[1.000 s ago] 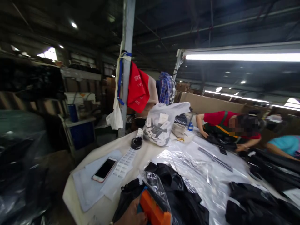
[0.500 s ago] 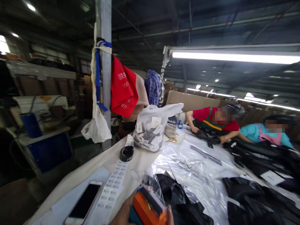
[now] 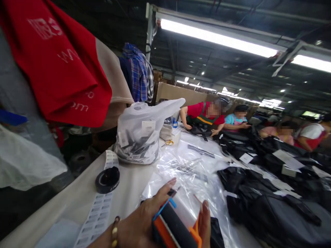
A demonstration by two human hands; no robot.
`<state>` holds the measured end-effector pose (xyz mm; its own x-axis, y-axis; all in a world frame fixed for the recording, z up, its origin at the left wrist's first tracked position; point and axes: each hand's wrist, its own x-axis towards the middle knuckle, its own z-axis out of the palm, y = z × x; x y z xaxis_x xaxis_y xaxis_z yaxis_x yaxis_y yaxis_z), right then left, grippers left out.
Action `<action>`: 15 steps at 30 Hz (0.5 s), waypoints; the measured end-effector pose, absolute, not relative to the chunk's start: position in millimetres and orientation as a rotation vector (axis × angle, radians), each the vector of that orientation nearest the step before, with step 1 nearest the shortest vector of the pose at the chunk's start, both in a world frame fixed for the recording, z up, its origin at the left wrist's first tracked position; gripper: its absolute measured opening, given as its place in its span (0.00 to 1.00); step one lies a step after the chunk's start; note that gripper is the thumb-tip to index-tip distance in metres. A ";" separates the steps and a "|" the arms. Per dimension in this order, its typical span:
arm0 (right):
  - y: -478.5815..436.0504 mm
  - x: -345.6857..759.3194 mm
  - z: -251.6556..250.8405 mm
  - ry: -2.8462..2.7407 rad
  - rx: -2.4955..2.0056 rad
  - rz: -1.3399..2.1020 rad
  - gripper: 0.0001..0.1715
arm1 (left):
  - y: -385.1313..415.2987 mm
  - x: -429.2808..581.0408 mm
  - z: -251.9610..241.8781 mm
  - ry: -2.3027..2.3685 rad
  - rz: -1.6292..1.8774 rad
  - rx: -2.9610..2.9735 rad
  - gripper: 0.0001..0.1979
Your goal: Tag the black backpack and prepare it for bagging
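Low in the middle, my left hand (image 3: pixel 144 220), with a gold bracelet at the wrist, closes around what looks like a tape dispenser (image 3: pixel 176 224) with orange, black and blue parts. My right hand (image 3: pixel 206 218) grips its other side, beside an orange part; its lower fingers are hidden. Under and beyond the hands lies clear plastic film (image 3: pixel 186 162) on the table. To the left a strip of white printed labels (image 3: pixel 97 213) runs beneath a black tape roll (image 3: pixel 108 179). A bit of black fabric (image 3: pixel 216 232) shows beside my right hand.
A white plastic bag (image 3: pixel 137 134) full of tags stands behind the tape roll, with yellow scissors (image 3: pixel 169 142) nearby. Black garments or bags (image 3: pixel 274 210) are heaped at right. Several co-workers stand farther back. A red cloth (image 3: pixel 59 75) hangs at left.
The view has swung right and moved closer to the white bag. The phone has left the picture. More of my left hand and wrist shows, and the dispenser has turned within my hands.
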<state>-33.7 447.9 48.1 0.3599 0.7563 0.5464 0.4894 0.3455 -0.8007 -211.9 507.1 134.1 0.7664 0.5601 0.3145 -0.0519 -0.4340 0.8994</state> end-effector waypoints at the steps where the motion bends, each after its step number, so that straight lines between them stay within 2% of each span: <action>1: 453.9 -24.2 46.3 -1.273 -1.329 0.244 0.37 | 513.0 -208.0 133.8 0.398 0.729 1.929 0.48; 3: 465.6 -6.5 45.1 -1.277 -1.355 0.213 0.41 | 523.9 -200.8 131.8 0.451 0.726 1.940 0.47; 5: 476.1 7.3 46.4 -1.308 -1.348 0.152 0.49 | 535.9 -195.6 125.0 0.551 0.710 1.880 0.51; 7: 485.6 16.6 49.1 -1.352 -1.348 0.057 0.54 | 551.8 -194.0 108.9 0.685 0.700 1.814 0.54; 8: 490.6 20.4 50.4 -1.378 -1.355 -0.002 0.54 | 561.4 -194.8 95.8 0.769 0.696 1.790 0.52; 11: 509.4 34.5 49.5 -1.450 -1.391 -0.134 0.52 | 592.5 -204.6 32.9 1.160 0.680 1.701 0.38; 13: 527.2 49.7 42.4 -1.463 -1.420 -0.151 0.53 | 610.0 -215.0 -24.9 1.506 0.622 1.647 0.37; 15: 549.1 70.4 31.0 -1.421 -1.475 -0.142 0.56 | 621.8 -225.3 -85.8 1.649 0.599 1.871 0.33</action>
<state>70.4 549.1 31.0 0.2915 0.6669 0.6858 0.7892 0.2374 -0.5663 -225.3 621.8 -85.8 0.1399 0.9895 -0.0371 0.7350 -0.0786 0.6735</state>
